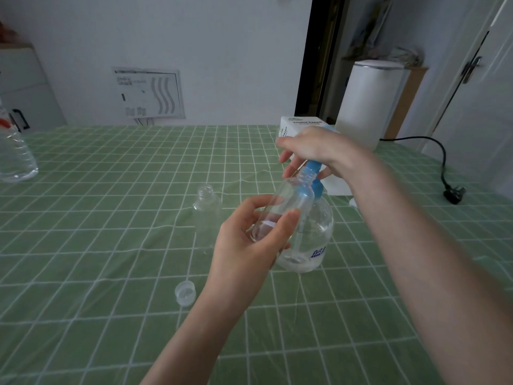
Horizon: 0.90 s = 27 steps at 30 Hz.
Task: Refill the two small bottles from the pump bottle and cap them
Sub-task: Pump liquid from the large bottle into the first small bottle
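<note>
Both hands are busy: your left hand [244,243] grips the tilted small bottle [280,209], mouth up by the pump bottle [315,234], whose blue pump head [311,165] your right hand [319,150] curls over. The second small bottle [206,215] stands uncapped on the surface [97,218] just left, with a loose cap [185,293] nearer you.

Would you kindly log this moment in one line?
left hand holds small bottle at spout | right hand grips pump bottle | second bottle uncapped
</note>
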Each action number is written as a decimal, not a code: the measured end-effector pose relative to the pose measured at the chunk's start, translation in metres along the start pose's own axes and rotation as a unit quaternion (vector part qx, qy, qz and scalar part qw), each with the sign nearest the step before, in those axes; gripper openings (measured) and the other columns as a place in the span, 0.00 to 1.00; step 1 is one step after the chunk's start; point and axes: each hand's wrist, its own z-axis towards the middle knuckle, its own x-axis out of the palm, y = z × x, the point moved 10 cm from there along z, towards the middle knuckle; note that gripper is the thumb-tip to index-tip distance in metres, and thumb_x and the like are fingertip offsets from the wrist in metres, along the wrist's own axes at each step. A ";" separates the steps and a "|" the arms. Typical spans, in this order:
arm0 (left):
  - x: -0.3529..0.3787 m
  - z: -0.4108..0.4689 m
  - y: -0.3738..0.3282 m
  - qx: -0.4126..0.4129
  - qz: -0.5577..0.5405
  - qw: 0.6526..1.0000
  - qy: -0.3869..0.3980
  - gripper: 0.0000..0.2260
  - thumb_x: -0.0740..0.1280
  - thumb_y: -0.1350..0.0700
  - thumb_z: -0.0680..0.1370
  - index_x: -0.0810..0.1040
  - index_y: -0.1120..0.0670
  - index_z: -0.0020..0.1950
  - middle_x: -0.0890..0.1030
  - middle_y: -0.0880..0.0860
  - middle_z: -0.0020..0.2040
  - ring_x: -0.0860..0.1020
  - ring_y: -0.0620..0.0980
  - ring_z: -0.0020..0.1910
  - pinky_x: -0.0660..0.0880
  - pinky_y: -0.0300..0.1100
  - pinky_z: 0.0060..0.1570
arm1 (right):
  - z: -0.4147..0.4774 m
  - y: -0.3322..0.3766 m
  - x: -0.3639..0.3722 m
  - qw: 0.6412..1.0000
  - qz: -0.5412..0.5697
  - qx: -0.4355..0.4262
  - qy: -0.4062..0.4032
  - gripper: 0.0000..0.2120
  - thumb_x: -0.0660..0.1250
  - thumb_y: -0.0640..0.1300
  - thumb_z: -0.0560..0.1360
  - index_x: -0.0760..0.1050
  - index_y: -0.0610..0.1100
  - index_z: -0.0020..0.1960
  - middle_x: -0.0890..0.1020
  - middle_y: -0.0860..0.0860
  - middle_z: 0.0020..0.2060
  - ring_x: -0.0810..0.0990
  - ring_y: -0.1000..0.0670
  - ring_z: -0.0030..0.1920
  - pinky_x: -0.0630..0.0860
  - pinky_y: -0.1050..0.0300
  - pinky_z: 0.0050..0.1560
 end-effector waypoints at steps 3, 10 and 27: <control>0.000 0.000 -0.001 0.003 -0.002 1.000 0.000 0.14 0.69 0.47 0.65 0.80 0.49 0.48 0.83 0.45 0.36 0.81 0.42 0.31 0.70 0.28 0.26 | 0.001 0.008 0.002 0.999 -0.026 -0.020 -0.003 0.13 0.61 0.48 0.80 0.81 0.43 0.54 0.84 0.44 0.54 0.82 0.43 0.56 0.75 0.52 0.55; 0.000 -0.001 0.001 -0.002 0.008 1.000 0.002 0.15 0.69 0.44 0.64 0.80 0.48 0.47 0.83 0.45 0.36 0.80 0.43 0.30 0.70 0.31 0.25 | 0.001 0.006 0.006 0.999 -0.031 -0.029 0.007 0.13 0.62 0.46 0.79 0.81 0.41 0.57 0.84 0.43 0.56 0.81 0.45 0.53 0.73 0.56 0.46; 0.000 -0.001 -0.001 -0.007 0.012 1.000 0.001 0.15 0.69 0.43 0.63 0.80 0.47 0.47 0.83 0.45 0.37 0.80 0.43 0.30 0.71 0.31 0.25 | 0.003 0.007 -0.013 0.997 0.029 -0.055 -0.049 0.11 0.62 0.45 0.78 0.81 0.40 0.49 0.85 0.47 0.38 0.79 0.49 0.41 0.72 0.58 0.40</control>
